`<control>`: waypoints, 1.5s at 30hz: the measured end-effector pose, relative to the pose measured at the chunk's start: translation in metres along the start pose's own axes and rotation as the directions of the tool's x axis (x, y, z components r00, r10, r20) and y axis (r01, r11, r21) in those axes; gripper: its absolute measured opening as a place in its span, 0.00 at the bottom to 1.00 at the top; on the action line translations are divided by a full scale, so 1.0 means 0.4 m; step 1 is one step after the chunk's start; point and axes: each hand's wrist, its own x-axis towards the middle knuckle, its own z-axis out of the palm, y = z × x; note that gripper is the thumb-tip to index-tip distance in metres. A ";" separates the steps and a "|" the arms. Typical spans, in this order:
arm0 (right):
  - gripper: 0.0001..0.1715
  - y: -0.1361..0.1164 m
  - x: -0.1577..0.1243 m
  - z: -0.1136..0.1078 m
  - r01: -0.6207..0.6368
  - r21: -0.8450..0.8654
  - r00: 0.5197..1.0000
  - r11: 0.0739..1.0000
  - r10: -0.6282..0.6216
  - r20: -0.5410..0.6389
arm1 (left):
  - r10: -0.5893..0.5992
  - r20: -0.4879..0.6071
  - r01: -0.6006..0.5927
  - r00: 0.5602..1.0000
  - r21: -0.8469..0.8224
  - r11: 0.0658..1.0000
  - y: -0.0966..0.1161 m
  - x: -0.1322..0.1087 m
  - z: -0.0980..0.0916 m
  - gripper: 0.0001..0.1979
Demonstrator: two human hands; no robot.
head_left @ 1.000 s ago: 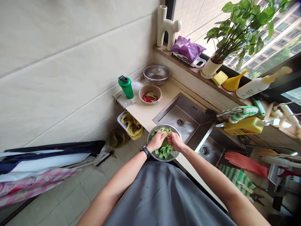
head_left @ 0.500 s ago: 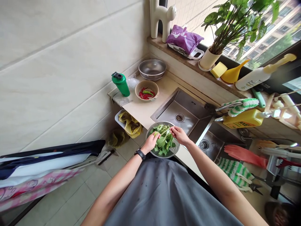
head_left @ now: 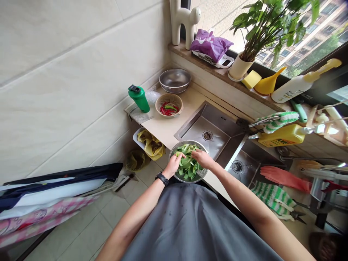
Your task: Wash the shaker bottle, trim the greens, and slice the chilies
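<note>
Leafy greens (head_left: 188, 167) lie heaped in a metal colander (head_left: 202, 176) at the counter's front edge, close against the grey apron (head_left: 187, 217). Over the left side of the heap, my left hand (head_left: 174, 164), with a black watch on its wrist, is closed on some of the greens. My right hand (head_left: 202, 158) is over the right side, its fingers closed on greens too. Both hands are just above the colander and near each other. The fingertips partly hide the stems they pinch.
Behind the colander is a steel sink (head_left: 214, 127). A basket of red and green chilies (head_left: 169, 108), a metal bowl (head_left: 174, 80) and a green shaker bottle (head_left: 139, 98) stand on the counter. A bin with a yellow bag (head_left: 152, 145) hangs at the left edge.
My right hand has moved a little left and down, closer to my left hand and over the greens. My left hand stays nearly in place. The view has shifted slightly.
</note>
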 end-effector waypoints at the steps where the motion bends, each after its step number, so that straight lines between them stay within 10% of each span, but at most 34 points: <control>1: 0.12 0.008 -0.003 0.000 -0.003 -0.041 1.000 0.999 0.003 0.003 | -0.035 -0.064 0.032 0.997 -0.057 0.998 0.001 0.000 0.001 0.23; 14: 0.16 0.055 -0.093 -0.094 -0.095 -0.130 0.995 0.987 0.094 -0.017 | -0.233 -0.499 0.018 0.835 -0.399 0.917 0.022 0.008 -0.039 0.20; 18: 0.18 0.071 -0.130 -0.118 -0.101 -0.098 0.995 0.990 0.099 -0.029 | -0.112 -0.553 -0.053 0.826 -0.272 0.961 0.042 0.014 -0.055 0.21; 25: 0.13 -0.034 -0.106 -0.057 0.063 -0.180 0.998 0.982 -0.060 0.019 | 0.208 -0.006 -0.193 0.978 0.342 0.920 0.075 0.002 -0.015 0.15; 34: 0.13 -0.039 -0.106 -0.028 0.135 0.019 0.991 0.991 -0.135 -0.005 | 0.239 0.500 -0.512 0.832 0.528 0.677 0.054 0.027 0.041 0.07; 45: 0.18 -0.056 -0.150 -0.016 0.022 0.111 0.993 0.994 -0.035 0.110 | 0.078 0.603 -0.557 0.794 0.670 0.491 0.072 -0.016 0.044 0.09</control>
